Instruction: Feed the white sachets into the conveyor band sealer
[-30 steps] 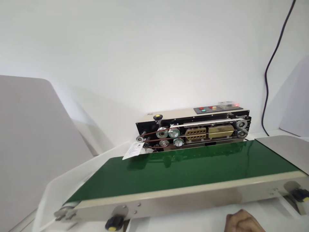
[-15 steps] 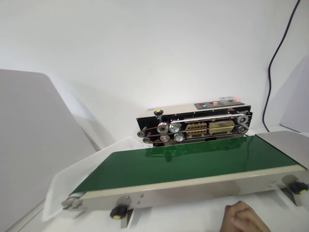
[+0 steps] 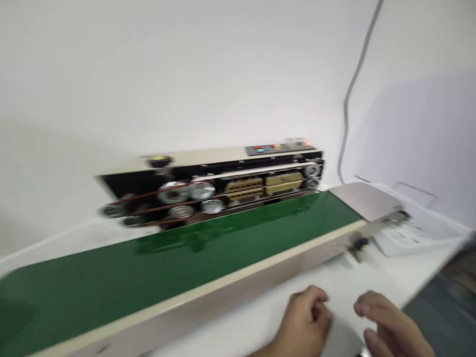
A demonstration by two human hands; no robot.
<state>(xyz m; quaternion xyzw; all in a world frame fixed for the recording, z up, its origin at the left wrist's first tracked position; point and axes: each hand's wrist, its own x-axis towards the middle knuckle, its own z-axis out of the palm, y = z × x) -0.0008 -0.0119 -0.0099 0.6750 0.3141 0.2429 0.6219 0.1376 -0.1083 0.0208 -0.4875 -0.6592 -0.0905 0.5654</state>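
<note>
My left hand rests low on the white table in front of the sealing machine. Its fingers are curled into a loose fist, and I cannot make out what is in them. My right hand hovers just to its right, with fingers bent and apart and nothing visible in them. A pale rounded shape lies between the two hands, too blurred to name. Beyond them the green conveyor belt runs from left to right below the sealer head, which carries belts, pulleys and brass blocks. The whole view is smeared by motion.
A control panel with coloured buttons sits on top of the sealer. A metal plate ends the belt at the right, with white sheets or packets beyond it. A grey cable hangs down the wall. The table edge drops off at the right.
The view has swung right and closer to the table. My left hand has come into view beside the right. The white packet at the sealer's left end a second ago is gone.
</note>
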